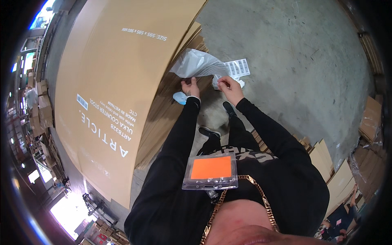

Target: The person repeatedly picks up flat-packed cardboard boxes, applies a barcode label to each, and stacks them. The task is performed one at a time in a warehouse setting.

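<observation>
My left hand [190, 87] is beside the stacked cardboard, palm partly showing, fingers loosely bent and apart. Its fingertips reach the lower edge of a translucent plastic bag [194, 62]; I see no grip on it. A light blue face mask [179, 98] hangs by my left wrist. To the right, my right hand [230, 88] is closed in a pinch, its fingertips by crumpled whitish sheet material [215, 81]. What the pinch holds is too small to make out. A white sheet of barcode labels [239, 68] lies just beyond that hand, against the bag's right end.
A large printed brown cardboard sheet [106, 81] stands on my left, atop or against stacked flat cardboard [157, 126]. Grey concrete floor [281, 53] stretches right. More cardboard [320, 159] leans behind my right arm. Another person [341, 220] is at the lower right. Shelving lines the far left.
</observation>
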Demonstrator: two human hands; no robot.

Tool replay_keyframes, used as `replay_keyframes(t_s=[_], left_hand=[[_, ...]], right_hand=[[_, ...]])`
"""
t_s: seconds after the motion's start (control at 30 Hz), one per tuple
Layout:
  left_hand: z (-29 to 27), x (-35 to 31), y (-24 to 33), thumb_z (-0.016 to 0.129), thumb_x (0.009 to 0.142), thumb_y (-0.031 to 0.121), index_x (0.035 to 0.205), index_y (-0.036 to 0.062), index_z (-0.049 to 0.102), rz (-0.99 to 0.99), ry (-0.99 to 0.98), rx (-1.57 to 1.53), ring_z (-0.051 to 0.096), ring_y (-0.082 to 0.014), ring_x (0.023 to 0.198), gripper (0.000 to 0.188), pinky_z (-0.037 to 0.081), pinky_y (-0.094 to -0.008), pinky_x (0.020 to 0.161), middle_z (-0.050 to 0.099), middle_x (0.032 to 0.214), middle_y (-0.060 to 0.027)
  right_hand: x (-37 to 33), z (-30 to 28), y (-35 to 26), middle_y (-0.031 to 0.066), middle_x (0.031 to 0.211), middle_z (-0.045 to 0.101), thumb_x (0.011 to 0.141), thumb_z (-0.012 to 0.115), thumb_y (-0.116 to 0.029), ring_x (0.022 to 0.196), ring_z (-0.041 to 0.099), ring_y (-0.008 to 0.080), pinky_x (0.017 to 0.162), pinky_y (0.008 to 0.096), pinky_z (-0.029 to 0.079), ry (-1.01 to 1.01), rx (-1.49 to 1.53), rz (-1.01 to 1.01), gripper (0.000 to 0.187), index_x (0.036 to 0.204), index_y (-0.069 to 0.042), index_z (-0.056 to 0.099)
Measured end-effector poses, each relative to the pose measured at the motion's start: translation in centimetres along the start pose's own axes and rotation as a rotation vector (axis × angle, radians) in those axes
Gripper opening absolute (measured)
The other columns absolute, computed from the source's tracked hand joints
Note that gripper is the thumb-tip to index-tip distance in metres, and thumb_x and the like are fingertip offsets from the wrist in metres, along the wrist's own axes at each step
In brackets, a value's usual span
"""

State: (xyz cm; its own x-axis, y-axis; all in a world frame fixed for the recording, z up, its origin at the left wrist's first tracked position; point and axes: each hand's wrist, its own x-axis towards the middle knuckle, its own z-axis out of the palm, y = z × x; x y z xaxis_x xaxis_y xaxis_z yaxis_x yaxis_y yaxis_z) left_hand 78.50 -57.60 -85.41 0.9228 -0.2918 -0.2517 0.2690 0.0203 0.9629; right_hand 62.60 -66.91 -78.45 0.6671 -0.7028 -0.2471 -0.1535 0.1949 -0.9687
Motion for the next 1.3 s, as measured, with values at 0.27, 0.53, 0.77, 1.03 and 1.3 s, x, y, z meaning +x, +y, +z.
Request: replay_keyframes(t_s=[0.27, 0.53, 0.77, 1.03, 1.3], left_hand=[[0.9, -1.8, 0.5, 0.069, 0.092, 0.013, 0.097, 0.0025, 0.058, -0.145, 0.019, 0.023, 0.060, -0.0105, 0.072, 0.016, 0.051, -0.0258, 0.068, 0.065, 0.085, -0.0032], [-2.0, -3.3, 0.3, 0.070, 0.093, 0.022, 0.088, 0.0035, 0.064, -0.305, -0.127, 0.089, 0.062, -0.0112, 0.072, 0.020, 0.054, -0.0256, 0.059, 0.066, 0.082, -0.0024], [-3.6, -3.5, 0.7, 0.066, 0.095, 0.017, 0.097, -0.0003, 0.067, -0.397, -0.255, -0.064, 0.067, -0.0149, 0.078, 0.017, 0.056, -0.0277, 0.065, 0.071, 0.089, -0.0071], [-4.5, -3.5, 1.4, 0.068, 0.093, 0.009, 0.100, -0.0006, 0.066, -0.499, -0.333, -0.201, 0.068, -0.0159, 0.079, 0.012, 0.055, -0.0280, 0.066, 0.071, 0.090, -0.0093], [-4.8, -4.2, 1.7, 0.069, 0.091, 0.004, 0.107, 0.0048, 0.058, -0.462, -0.316, -0.316, 0.067, -0.0145, 0.081, 0.019, 0.057, -0.0287, 0.067, 0.069, 0.093, -0.0065]], right_hand=[[4.6, -0.1, -0.4, 0.0127, 0.094, 0.069, 0.092, 0.060, -0.012, 0.083, 0.068, 0.0266, 0.072, 0.0351, 0.053, -0.174, -0.363, -0.179, 0.013, 0.101, -0.004, 0.066], [5.5, 1.1, 0.6, 0.0118, 0.098, 0.061, 0.086, 0.064, -0.009, 0.093, 0.062, 0.0324, 0.078, 0.0408, 0.051, -0.352, -0.515, -0.396, 0.013, 0.098, -0.008, 0.068], [5.5, 1.8, 0.8, 0.0097, 0.094, 0.058, 0.079, 0.070, -0.005, 0.091, 0.061, 0.0301, 0.078, 0.0401, 0.050, -0.471, -0.586, -0.553, 0.015, 0.094, -0.009, 0.070], [6.2, 1.5, 0.6, 0.0082, 0.094, 0.058, 0.079, 0.072, -0.007, 0.090, 0.060, 0.0293, 0.079, 0.0403, 0.048, -0.542, -0.584, -0.658, 0.015, 0.094, -0.009, 0.070], [5.9, 1.2, 0.4, 0.0057, 0.095, 0.057, 0.080, 0.072, -0.011, 0.091, 0.060, 0.0286, 0.079, 0.0402, 0.047, -0.556, -0.598, -0.734, 0.014, 0.094, -0.012, 0.069]])
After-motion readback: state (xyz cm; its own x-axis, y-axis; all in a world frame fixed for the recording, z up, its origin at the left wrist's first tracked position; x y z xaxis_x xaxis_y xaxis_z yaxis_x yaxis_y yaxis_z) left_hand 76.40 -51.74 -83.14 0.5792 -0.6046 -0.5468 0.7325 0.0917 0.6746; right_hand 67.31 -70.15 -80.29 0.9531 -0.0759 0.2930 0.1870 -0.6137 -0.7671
